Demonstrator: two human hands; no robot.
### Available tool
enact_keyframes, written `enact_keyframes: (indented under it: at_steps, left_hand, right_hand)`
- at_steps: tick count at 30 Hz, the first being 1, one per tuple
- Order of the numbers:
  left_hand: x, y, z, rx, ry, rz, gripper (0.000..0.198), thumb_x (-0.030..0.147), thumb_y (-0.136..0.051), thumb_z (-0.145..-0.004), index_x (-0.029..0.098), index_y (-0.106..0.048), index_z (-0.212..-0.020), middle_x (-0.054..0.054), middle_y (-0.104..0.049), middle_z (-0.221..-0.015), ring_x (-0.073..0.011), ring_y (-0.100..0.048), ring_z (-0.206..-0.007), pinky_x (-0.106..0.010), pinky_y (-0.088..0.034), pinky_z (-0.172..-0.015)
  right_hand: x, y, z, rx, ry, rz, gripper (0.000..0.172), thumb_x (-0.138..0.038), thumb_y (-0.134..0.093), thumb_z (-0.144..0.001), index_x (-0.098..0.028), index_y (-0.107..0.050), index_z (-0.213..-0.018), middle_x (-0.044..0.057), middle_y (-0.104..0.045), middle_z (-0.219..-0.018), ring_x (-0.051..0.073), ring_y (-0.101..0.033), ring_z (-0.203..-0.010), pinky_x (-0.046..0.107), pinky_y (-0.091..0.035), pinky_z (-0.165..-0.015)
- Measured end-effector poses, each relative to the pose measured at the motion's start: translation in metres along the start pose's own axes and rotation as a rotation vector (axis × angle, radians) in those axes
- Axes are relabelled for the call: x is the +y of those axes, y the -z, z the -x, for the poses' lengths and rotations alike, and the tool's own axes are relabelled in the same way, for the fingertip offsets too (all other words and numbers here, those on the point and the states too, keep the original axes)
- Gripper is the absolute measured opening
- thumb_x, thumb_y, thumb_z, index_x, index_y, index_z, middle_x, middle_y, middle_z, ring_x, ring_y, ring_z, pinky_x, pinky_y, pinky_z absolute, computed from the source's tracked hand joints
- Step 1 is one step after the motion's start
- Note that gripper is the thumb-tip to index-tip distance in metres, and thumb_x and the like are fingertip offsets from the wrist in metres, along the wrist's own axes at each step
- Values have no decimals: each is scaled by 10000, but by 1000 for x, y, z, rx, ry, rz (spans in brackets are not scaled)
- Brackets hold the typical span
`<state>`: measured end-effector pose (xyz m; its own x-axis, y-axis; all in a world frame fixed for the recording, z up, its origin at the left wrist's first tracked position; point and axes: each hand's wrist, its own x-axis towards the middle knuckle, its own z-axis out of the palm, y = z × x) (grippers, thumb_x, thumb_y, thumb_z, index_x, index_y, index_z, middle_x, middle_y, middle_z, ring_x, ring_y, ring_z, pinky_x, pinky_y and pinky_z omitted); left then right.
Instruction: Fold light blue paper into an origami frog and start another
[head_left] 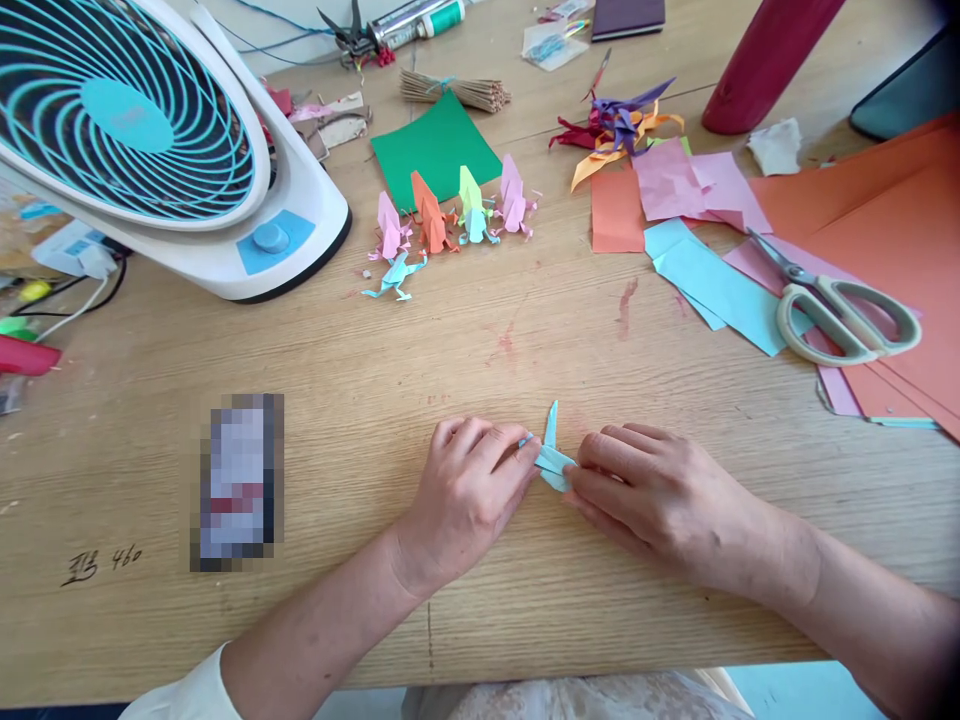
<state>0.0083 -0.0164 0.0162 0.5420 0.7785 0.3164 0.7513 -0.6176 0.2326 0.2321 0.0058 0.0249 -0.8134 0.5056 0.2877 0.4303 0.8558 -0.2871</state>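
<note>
Between my two hands, low over the front middle of the table, is a small light-blue folded paper figure (553, 460). A thin strip of it points up and away from me. My left hand (469, 480) pinches its left end with closed fingers. The fingers of my right hand (656, 495) are closed on its right side, hiding part of the paper. Farther back stands a row of folded paper figures: a pink one (390, 226), an orange one (429, 215), a yellow-green and blue one (472, 205) and another pink one (513, 198). A light-blue figure (395, 275) lies before them.
A white fan (300, 220) stands at the back left, above a blurred phone-like object (236, 480). To the right, scissors (847, 305) lie on orange paper (885, 220) and blue paper strips (720, 275). Behind are green paper (435, 145), bundled sticks (457, 90) and a dark red cylinder (772, 60).
</note>
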Motion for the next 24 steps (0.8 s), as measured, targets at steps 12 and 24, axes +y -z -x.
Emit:
enact_keyframes:
  at_steps: [12, 24]
  left_hand:
    - [13, 2, 11, -38, -121, -129, 322, 294, -582, -941, 127, -627, -1213, -147, -654, -1259, -283, -599, -1076, -457, -427, -889]
    - [20, 2, 15, -96, -11, -56, 460, 503, -562, -916, 135, -609, -1188, -141, -578, -1380, -333, -528, -1250, -529, -391, -1016]
  right_hand:
    - [-3, 0, -2, -37, -96, -234, 243, -168, -445, -993, -137, -628, -836, 68, -589, -817, 154, -522, -693, 283, -404, -627]
    - [3, 4, -3, -18, -100, -300, 226, -196, -437, -1001, -148, -639, -913, 65, -631, -818, 155, -584, -726, 279, -435, -655]
